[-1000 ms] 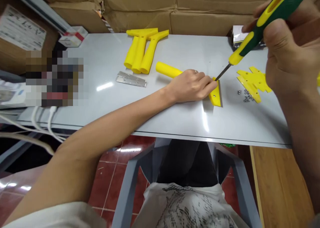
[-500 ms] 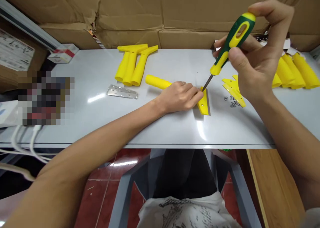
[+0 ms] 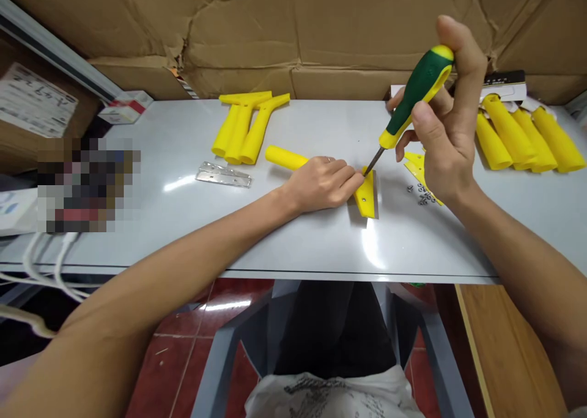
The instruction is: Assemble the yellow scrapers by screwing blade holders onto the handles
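Observation:
My left hand is closed over a yellow scraper lying on the table, pinning it down. The scraper's handle sticks out to the left, and a thin metal blade edge shows along the right of its head. One screw is visible on the near part of the head. My right hand grips a green and yellow screwdriver, fingers around the handle and one finger over its end. The screwdriver slants down, its tip at the scraper head beside my left fingertips; the exact contact point is hidden.
Small screws lie near yellow cover plates, partly behind my right hand. Metal blades lie left, below yellow T-shaped handles. More yellow handles rest at right. Cardboard stands behind the table.
The screwdriver has turned in my right hand, its green side now facing me. That hand has shifted left with its fingers in a new position. My left hand still presses the scraper; the view shifted slightly.

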`<state>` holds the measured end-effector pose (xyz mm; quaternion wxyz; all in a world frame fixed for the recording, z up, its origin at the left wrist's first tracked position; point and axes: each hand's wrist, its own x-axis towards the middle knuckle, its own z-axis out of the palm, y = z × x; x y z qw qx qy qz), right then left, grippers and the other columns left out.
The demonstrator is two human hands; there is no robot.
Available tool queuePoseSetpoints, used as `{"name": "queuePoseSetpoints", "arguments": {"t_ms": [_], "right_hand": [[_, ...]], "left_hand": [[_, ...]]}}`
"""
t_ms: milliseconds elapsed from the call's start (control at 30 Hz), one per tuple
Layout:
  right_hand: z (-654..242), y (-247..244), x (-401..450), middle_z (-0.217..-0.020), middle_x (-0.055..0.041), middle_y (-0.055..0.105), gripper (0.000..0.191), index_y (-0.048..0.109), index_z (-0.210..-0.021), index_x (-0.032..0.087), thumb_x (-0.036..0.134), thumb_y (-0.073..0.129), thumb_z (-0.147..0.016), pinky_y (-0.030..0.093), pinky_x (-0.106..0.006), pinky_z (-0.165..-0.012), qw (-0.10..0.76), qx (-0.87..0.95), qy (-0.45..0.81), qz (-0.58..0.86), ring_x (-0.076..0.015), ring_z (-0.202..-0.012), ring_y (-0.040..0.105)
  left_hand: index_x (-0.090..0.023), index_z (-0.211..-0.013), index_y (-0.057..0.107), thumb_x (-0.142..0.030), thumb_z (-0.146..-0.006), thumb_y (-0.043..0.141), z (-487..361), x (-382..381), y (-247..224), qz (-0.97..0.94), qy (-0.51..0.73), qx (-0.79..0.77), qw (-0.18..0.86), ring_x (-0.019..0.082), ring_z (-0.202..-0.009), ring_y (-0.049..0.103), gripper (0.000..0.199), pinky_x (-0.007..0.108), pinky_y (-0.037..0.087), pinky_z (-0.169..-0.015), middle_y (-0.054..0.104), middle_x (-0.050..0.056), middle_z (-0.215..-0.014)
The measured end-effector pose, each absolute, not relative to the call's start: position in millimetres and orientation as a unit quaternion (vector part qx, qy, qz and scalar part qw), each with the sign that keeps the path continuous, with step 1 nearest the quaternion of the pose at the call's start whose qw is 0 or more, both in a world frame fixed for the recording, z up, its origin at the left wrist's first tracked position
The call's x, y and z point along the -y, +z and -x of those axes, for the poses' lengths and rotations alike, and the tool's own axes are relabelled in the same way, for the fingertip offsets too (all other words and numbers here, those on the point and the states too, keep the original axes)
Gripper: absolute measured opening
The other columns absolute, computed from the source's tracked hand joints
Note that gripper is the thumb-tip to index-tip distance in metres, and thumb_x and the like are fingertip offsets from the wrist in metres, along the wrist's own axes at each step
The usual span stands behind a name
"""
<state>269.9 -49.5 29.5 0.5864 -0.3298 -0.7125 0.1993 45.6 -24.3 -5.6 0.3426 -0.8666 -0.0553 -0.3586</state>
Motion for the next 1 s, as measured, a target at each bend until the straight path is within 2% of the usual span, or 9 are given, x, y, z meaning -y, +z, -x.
{"name": "queuePoseSetpoints", "arguments": {"t_ms": [67, 200, 267, 367, 500, 600, 733, 867, 1000], "right_hand": [[-270, 31, 53, -0.169, 0.0053, 0.041, 0.066, 0.044, -0.155, 0.058, 0.072, 0.065, -0.094, 0.058, -0.03, -0.051, 0.597, 0.718, 0.185, 0.308, -0.0236, -0.105, 0.071], [-269, 35, 55, -0.167, 0.0059, 0.045, 0.055, 0.051, -0.149, 0.061, 0.062, 0.07, -0.097, 0.068, -0.042, -0.073, 0.613, 0.7, 0.155, 0.331, -0.0238, -0.098, 0.075], [-269, 38, 53, -0.165, 0.0061, 0.047, 0.053, 0.055, -0.145, 0.061, 0.058, 0.072, -0.096, 0.066, -0.041, -0.068, 0.644, 0.677, 0.135, 0.33, -0.0239, -0.095, 0.075], [-272, 41, 47, -0.161, 0.0064, 0.05, 0.05, 0.062, -0.139, 0.058, 0.056, 0.077, -0.092, 0.052, -0.033, -0.046, 0.718, 0.627, 0.102, 0.285, -0.0244, -0.092, 0.077], [-278, 35, 41, -0.119, 0.0003, 0.076, 0.046, 0.06, -0.138, 0.054, 0.053, 0.077, -0.095, 0.039, -0.027, -0.037, 0.727, 0.579, 0.196, 0.313, -0.0232, -0.082, 0.077], [-278, 27, 40, -0.093, 0.0023, 0.077, 0.047, 0.055, -0.138, 0.052, 0.052, 0.077, -0.096, 0.038, -0.028, -0.037, 0.699, 0.575, 0.257, 0.338, -0.0199, -0.063, 0.069], [-273, 18, 35, -0.103, 0.0033, 0.08, 0.049, 0.051, -0.142, 0.053, 0.057, 0.071, -0.098, 0.04, -0.032, -0.039, 0.683, 0.619, 0.221, 0.317, -0.0181, -0.058, 0.061], [-272, 9, 24, -0.116, -0.0001, 0.08, 0.067, 0.037, -0.153, 0.055, 0.076, 0.061, -0.094, 0.049, -0.035, -0.044, 0.672, 0.658, 0.167, 0.296, -0.0216, -0.066, 0.067], [-276, 4, 19, -0.124, -0.002, 0.077, 0.072, 0.029, -0.158, 0.054, 0.084, 0.049, -0.096, 0.057, -0.035, -0.051, 0.655, 0.673, 0.16, 0.304, -0.0218, -0.074, 0.073]], "left_hand": [[-0.016, -0.08, 0.062, -0.008, -0.102, 0.061, -45, 25, -5, 0.868, -0.355, 0.056, 0.342, 0.012, -0.054, 0.052, 0.024, 0.029, 0.036, -0.048, 0.057, -0.004, -0.061], [-0.016, -0.082, 0.063, -0.008, -0.104, 0.057, -45, 24, -4, 0.868, -0.353, 0.05, 0.347, 0.012, -0.054, 0.052, 0.025, 0.029, 0.038, -0.049, 0.057, -0.003, -0.061], [-0.017, -0.081, 0.062, -0.008, -0.105, 0.056, -46, 23, -5, 0.866, -0.351, 0.049, 0.352, 0.012, -0.055, 0.053, 0.026, 0.03, 0.039, -0.049, 0.057, -0.003, -0.061], [-0.018, -0.08, 0.061, -0.007, -0.105, 0.055, -46, 22, -6, 0.866, -0.35, 0.041, 0.356, 0.013, -0.055, 0.052, 0.027, 0.03, 0.038, -0.048, 0.056, -0.003, -0.061], [-0.018, -0.08, 0.06, -0.005, -0.103, 0.056, -46, 22, -6, 0.863, -0.355, 0.038, 0.358, 0.012, -0.055, 0.051, 0.026, 0.029, 0.039, -0.049, 0.056, -0.004, -0.061], [-0.018, -0.081, 0.06, -0.006, -0.104, 0.058, -46, 24, -3, 0.86, -0.36, 0.038, 0.361, 0.011, -0.055, 0.051, 0.026, 0.028, 0.039, -0.05, 0.056, -0.005, -0.061], [-0.017, -0.083, 0.06, -0.008, -0.105, 0.061, -47, 25, 0, 0.855, -0.372, 0.028, 0.359, 0.01, -0.055, 0.052, 0.024, 0.028, 0.039, -0.051, 0.058, -0.005, -0.062], [-0.017, -0.083, 0.06, -0.008, -0.104, 0.061, -47, 25, -1, 0.852, -0.376, 0.031, 0.362, 0.01, -0.056, 0.052, 0.023, 0.028, 0.038, -0.05, 0.058, -0.005, -0.062], [-0.017, -0.083, 0.061, -0.008, -0.104, 0.061, -46, 25, -1, 0.855, -0.364, 0.033, 0.368, 0.01, -0.056, 0.053, 0.023, 0.027, 0.039, -0.051, 0.057, -0.005, -0.061]]}}
